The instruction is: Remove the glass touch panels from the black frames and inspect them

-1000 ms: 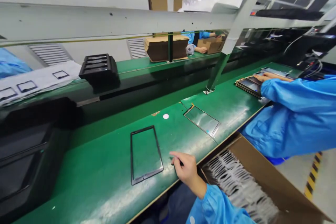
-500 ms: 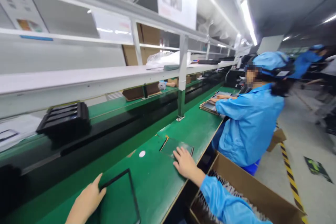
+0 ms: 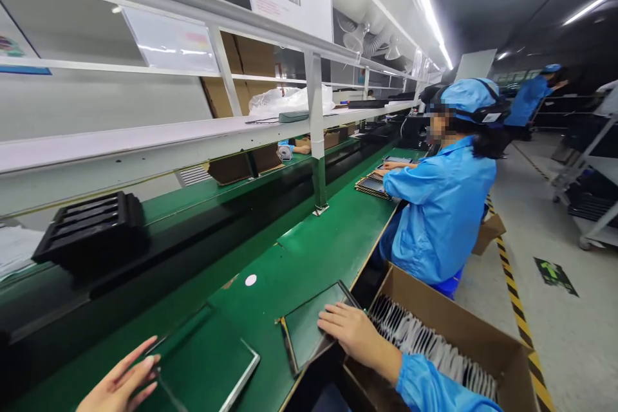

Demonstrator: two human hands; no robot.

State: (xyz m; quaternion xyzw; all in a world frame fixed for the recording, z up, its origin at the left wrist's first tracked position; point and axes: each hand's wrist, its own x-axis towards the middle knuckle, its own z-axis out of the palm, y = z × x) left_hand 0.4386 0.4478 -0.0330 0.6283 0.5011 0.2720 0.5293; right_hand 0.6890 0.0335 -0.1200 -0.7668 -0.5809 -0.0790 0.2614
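Note:
My left hand (image 3: 123, 380), at the lower left, pinches the corner of a thin rectangular frame (image 3: 244, 380). The frame is dark along its far side, with a silvery edge at the right; its near part runs out of view. On the right, my right hand (image 3: 355, 335) lies over a clear glass panel (image 3: 309, 318) with dark edge strips and an orange tab at its left corner. Its fingers are together on top of the panel, and the thumb is hidden. The panel reaches the front edge of the green bench (image 3: 270, 296).
An open cardboard box (image 3: 434, 302) packed with upright thin pieces stands below the bench edge at right. A co-worker in blue (image 3: 434, 219) sits further along beside stacked panels (image 3: 371, 187). A black tray stack (image 3: 91, 225) is at left. A white round sticker (image 3: 250, 280) marks the bench.
My right hand has drawn the glass panel toward me to the bench edge. The left hand has shifted down and left, and the frame now shows a silvery edge. The view has shifted right.

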